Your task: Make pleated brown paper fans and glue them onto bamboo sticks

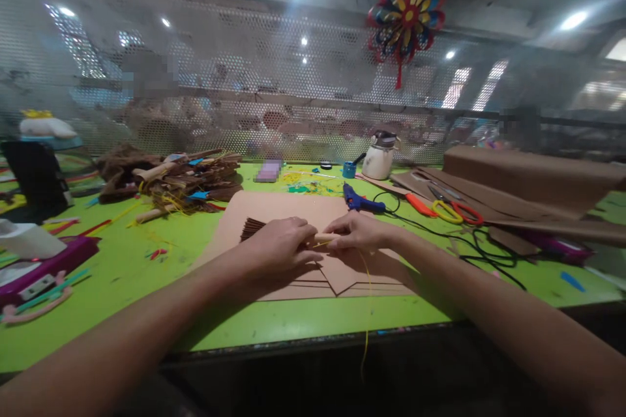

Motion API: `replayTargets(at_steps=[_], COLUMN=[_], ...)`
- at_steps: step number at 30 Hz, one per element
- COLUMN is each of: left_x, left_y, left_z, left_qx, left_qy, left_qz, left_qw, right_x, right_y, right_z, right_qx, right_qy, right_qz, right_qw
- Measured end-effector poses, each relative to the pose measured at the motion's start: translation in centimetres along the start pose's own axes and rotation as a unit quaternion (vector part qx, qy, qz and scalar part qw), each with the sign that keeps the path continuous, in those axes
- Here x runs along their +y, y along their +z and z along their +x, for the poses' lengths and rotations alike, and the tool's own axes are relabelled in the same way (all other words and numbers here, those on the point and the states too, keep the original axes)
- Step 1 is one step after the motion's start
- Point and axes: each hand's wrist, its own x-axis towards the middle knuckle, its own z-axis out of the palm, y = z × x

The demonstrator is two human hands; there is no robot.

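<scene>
Over brown sheets (254, 205): one pale rod (325, 237), long axis left-right. My right hand (360, 232): fingers clamped on its right end. My left hand (281, 240): at its left end; closure, I cannot tell.

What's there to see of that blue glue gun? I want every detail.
The blue glue gun looks like plastic, its short nozzle toward the picture's upper left, its handle rightward. It lies beyond the right hand, untouched by it, near the brown sheets; whether partly on them is unclear. A black cord seems to trail from its handle.
</scene>
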Motion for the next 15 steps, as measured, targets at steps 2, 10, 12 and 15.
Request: replayTargets(at_steps=[2, 10, 12, 15], left_x=[0.1, -0.7, -0.8, -0.8], left_y=[0.1, 1.4, 1.3, 1.2], left_z=[0.2, 0.0, -0.3, -0.7], left_qx=[0.015, 0.026, 0.028, 0.023], left_qy=[-0.001, 0.015, 0.004, -0.011], left_qz=[0.008, 0.036, 0.028, 0.012], left_qw=[1.000, 0.999, 0.999, 1.000], right_x=[0.3, -0.2, 0.3, 0.8], right_y=[0.1, -0.6, -1.7, -2.8], right_z=[0.2, -2.2, -3.7, -5.7], right_qx=[-0.006, 0.059, 0.074, 0.130], right_qy=[-0.003, 0.025, 0.049, 0.068], right_qz=[0.007, -0.191, -0.210, -0.276], right_qw=[1.000, 0.979, 0.974, 0.950])
